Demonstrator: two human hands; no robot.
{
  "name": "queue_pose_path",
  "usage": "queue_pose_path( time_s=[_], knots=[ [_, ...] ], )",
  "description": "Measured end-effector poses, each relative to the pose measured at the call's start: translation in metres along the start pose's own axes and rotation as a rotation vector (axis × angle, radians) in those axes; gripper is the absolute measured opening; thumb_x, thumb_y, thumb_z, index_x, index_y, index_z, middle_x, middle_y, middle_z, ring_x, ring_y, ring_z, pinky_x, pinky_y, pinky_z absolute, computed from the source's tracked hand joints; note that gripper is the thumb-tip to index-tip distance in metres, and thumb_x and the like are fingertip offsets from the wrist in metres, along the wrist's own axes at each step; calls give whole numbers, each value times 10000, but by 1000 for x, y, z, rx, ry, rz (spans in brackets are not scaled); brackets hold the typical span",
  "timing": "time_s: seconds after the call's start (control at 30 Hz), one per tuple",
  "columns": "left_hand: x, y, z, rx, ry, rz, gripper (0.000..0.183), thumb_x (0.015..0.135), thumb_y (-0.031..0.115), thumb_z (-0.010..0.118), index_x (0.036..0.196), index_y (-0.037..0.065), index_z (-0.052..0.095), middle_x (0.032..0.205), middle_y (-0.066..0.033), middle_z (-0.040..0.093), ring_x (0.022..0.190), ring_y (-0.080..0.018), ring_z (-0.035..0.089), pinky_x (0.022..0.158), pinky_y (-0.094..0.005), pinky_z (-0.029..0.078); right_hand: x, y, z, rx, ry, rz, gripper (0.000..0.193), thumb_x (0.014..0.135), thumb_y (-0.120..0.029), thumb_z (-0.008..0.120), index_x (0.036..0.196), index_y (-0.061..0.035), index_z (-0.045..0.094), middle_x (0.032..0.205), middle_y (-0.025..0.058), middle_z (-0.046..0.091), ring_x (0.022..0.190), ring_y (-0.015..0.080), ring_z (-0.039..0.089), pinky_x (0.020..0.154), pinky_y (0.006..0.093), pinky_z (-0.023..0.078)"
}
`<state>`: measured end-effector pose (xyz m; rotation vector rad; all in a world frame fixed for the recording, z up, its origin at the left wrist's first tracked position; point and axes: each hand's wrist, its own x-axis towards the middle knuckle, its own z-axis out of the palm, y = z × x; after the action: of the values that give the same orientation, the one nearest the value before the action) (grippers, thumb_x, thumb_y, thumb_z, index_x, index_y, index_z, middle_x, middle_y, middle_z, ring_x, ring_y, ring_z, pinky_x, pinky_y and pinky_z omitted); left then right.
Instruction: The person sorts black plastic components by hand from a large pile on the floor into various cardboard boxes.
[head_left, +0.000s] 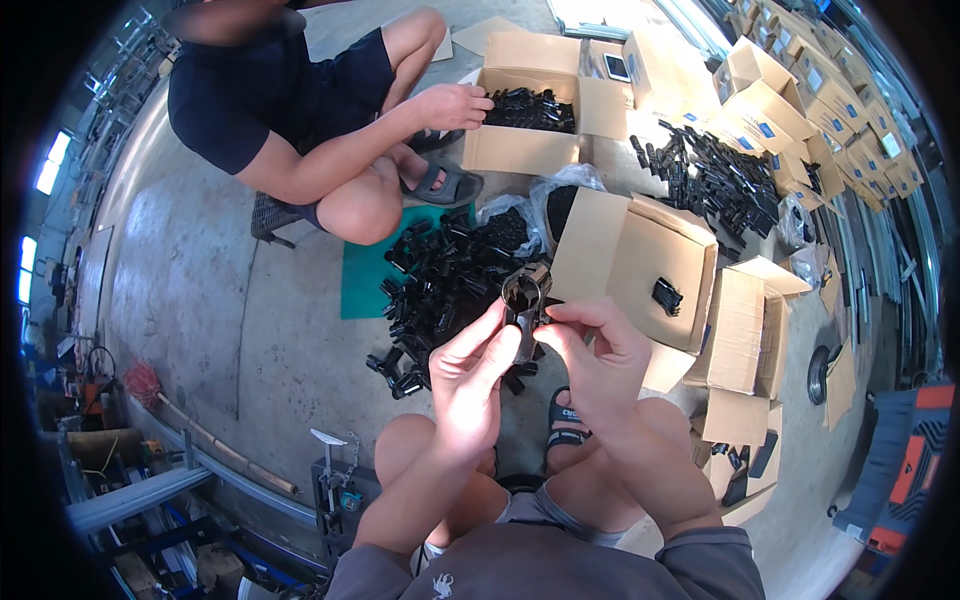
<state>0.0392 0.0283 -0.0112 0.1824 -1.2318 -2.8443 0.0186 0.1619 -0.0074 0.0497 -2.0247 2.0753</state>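
Between both hands, in front of my knees, I hold up a glossy black clamp-like fitting point(524, 296) with a round ring at its top. My left hand point(468, 375) pinches its lower left side between thumb and fingers. On the other side my right hand point(598, 350) is closed, thumb and fingertips at the fitting's right edge; whether a small part sits in those fingertips I cannot make out. Just beyond the hands lies a heap of similar black fittings point(430, 290), partly on a green mat point(362, 280).
An open cardboard box point(600, 240) with a few black parts stands right of the heap, another carton point(735, 335) beside it. Across from me a seated person point(330, 150) reaches into a box of black parts point(530, 110). More fittings point(710, 180) are spread at the far right. A toolbox point(900, 470) stands at right.
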Motion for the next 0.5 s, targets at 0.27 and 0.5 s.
queue_pose_path(
  time_s=[0.27, 0.5],
  knots=[
    [0, 1, -1, 104, 13, 51, 344, 939, -22, 621, 1283, -24, 608, 1144, -125, 697, 988, -126, 657, 914, -268, 520, -3, -2, 2, 159, -30, 149, 175, 822, 39, 730, 994, 9, 727, 900, 67, 699, 790, 96, 624, 718, 227, 493],
    [0, 0, -2, 172, -2, 129, 370, 922, -53, 633, 1290, -27, 601, 1160, -128, 689, 1005, -130, 651, 927, -273, 517, -5, -5, 1, -36, -24, 8, 156, 838, 2, 730, 993, 7, 720, 873, 77, 685, 754, 115, 633, 691, 239, 500]
  ],
)
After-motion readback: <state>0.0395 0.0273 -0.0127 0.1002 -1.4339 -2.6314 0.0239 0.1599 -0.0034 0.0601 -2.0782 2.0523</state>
